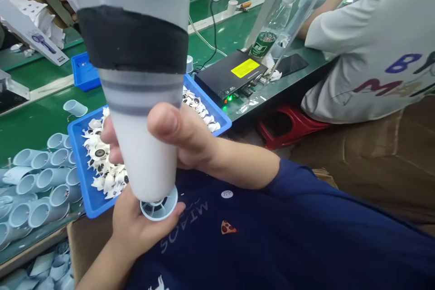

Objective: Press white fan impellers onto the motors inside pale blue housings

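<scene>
Far left on the green bench (pixel 34 118): a heap of pale blue tubes (pixel 41 181) lying on their sides. Next to them a blue tray (pixel 77 163) full of small white fan wheels (pixel 102 163).

L hand (pixel 136 231) is cupped, palm up, in front of the tray's near edge, fingers curled round a round blue part (pixel 159 208) w/ a ribbed centre. The white cone (pixel 142 145), black band higher up, stands narrow end down on that part, touching it. R hand (pixel 183 138) is wrapped round the cone's lower section, thumb on the front.

Judgement: looks like a press fit. Best to hold the cone square on the part, not tilted, w/ L palm flat under it and L fingertips clear of the rim.

Right: black box (pixel 231 74) w/ yellow label, red stool (pixel 288 122), co-worker's white shirt (pixel 374 54).
</scene>
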`<act>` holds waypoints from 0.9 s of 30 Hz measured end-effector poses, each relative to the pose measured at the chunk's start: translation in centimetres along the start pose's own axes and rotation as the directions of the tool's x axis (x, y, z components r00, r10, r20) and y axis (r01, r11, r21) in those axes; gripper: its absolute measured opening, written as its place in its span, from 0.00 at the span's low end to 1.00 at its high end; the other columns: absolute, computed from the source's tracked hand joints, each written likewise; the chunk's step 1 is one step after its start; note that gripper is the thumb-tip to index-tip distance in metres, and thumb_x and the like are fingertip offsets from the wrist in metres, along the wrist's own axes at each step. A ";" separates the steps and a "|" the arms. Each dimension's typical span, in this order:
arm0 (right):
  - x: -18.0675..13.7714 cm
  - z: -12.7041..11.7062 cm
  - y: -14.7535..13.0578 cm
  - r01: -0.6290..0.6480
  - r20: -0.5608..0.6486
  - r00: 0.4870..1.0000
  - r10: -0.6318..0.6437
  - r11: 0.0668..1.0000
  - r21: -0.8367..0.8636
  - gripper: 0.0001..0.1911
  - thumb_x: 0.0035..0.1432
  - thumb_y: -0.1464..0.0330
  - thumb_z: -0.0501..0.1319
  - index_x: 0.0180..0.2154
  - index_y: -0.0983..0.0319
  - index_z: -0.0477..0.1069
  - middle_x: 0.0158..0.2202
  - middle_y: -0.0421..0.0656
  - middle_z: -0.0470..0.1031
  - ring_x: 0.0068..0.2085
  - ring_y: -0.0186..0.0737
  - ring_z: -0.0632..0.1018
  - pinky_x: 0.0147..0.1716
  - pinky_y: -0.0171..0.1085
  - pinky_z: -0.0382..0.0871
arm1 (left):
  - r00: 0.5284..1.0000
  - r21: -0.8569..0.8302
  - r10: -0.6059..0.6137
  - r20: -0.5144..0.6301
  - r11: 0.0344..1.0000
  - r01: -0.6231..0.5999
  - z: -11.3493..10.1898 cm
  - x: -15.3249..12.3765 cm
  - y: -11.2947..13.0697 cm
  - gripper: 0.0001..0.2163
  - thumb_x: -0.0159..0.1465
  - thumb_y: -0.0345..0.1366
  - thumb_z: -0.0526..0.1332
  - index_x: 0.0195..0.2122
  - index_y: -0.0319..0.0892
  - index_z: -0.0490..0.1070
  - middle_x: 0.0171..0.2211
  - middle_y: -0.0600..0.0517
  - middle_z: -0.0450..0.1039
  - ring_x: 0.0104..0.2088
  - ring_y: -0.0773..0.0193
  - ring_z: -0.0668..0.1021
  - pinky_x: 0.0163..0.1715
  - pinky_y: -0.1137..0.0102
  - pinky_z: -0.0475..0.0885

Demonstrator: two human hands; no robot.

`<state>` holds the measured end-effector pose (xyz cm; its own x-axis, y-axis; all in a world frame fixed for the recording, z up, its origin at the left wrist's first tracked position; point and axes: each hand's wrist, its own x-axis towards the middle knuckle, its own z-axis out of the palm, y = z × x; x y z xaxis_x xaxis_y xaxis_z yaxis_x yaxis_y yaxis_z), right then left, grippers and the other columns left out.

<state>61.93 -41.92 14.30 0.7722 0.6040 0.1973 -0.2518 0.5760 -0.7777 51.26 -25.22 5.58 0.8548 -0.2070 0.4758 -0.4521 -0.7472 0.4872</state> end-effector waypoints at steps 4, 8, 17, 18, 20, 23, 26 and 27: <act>-0.2 0.3 0.2 -0.013 0.031 0.999 0.014 1.000 -0.004 0.38 0.42 0.38 0.76 0.38 0.61 0.70 0.36 0.40 0.76 0.36 0.37 0.81 0.40 0.38 0.84 | 1.000 0.004 0.015 0.003 1.000 -0.015 -0.4 0.3 0.2 0.15 0.67 0.53 0.66 0.37 0.46 0.75 0.32 0.53 0.82 0.31 0.62 0.85 0.30 0.70 0.80; -0.1 0.4 0.6 -0.052 0.051 0.997 0.054 0.998 -0.039 0.39 0.41 0.38 0.77 0.39 0.60 0.70 0.36 0.40 0.76 0.36 0.37 0.81 0.37 0.37 0.83 | 1.000 0.008 0.027 -0.009 1.000 -0.027 -0.6 1.1 0.5 0.19 0.69 0.56 0.62 0.34 0.45 0.74 0.28 0.54 0.80 0.26 0.64 0.83 0.26 0.73 0.78; 0.5 0.5 0.5 -0.084 -0.014 0.996 0.084 0.996 -0.013 0.37 0.41 0.38 0.77 0.36 0.61 0.71 0.35 0.39 0.74 0.34 0.35 0.79 0.35 0.35 0.80 | 0.999 -0.035 0.020 0.027 0.999 -0.019 -0.5 1.9 0.3 0.20 0.69 0.56 0.62 0.31 0.44 0.73 0.27 0.51 0.79 0.26 0.62 0.83 0.24 0.72 0.78; 0.6 0.5 0.4 -0.089 0.004 0.996 0.089 0.996 0.000 0.36 0.39 0.41 0.79 0.36 0.61 0.71 0.34 0.38 0.75 0.34 0.35 0.79 0.35 0.34 0.79 | 0.999 -0.039 0.016 0.028 0.999 -0.015 -0.4 1.8 0.3 0.19 0.68 0.55 0.62 0.31 0.44 0.72 0.27 0.51 0.79 0.25 0.62 0.83 0.24 0.72 0.78; 0.7 0.4 0.3 -0.073 0.047 0.996 0.071 0.996 0.044 0.35 0.36 0.48 0.83 0.36 0.62 0.71 0.33 0.36 0.75 0.34 0.34 0.78 0.34 0.33 0.78 | 1.000 -0.046 0.002 0.026 0.999 -0.001 -0.4 1.8 0.1 0.19 0.67 0.54 0.64 0.30 0.44 0.72 0.26 0.51 0.79 0.25 0.62 0.83 0.24 0.71 0.78; 0.7 0.4 0.0 -0.055 0.069 0.996 0.048 0.994 0.098 0.33 0.36 0.51 0.84 0.35 0.62 0.72 0.32 0.35 0.75 0.33 0.33 0.78 0.35 0.33 0.78 | 0.999 -0.050 -0.014 0.032 0.999 0.016 -0.4 1.6 -0.1 0.17 0.66 0.52 0.66 0.29 0.44 0.72 0.27 0.52 0.79 0.25 0.62 0.83 0.24 0.71 0.78; 0.9 0.2 0.3 -0.115 0.010 0.993 0.114 0.991 0.065 0.35 0.35 0.49 0.84 0.37 0.63 0.73 0.33 0.37 0.76 0.34 0.35 0.79 0.36 0.34 0.79 | 0.997 -0.061 -0.064 0.037 0.996 0.066 -0.4 1.1 -0.1 0.16 0.64 0.52 0.69 0.32 0.44 0.74 0.29 0.51 0.81 0.28 0.60 0.84 0.26 0.70 0.78; 1.1 0.1 0.5 -0.123 -0.005 0.992 0.123 0.991 0.059 0.36 0.34 0.49 0.84 0.37 0.62 0.73 0.34 0.38 0.77 0.34 0.35 0.80 0.36 0.34 0.80 | 0.994 -0.086 -0.101 0.048 0.991 0.104 -0.4 0.8 0.0 0.16 0.63 0.53 0.69 0.35 0.44 0.76 0.31 0.51 0.82 0.29 0.60 0.84 0.27 0.69 0.79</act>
<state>62.59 -40.89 14.14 0.7380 0.6678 0.0970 -0.3788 0.5288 -0.7595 51.89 -25.10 6.26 0.9072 -0.1608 0.3886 -0.3805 -0.7076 0.5955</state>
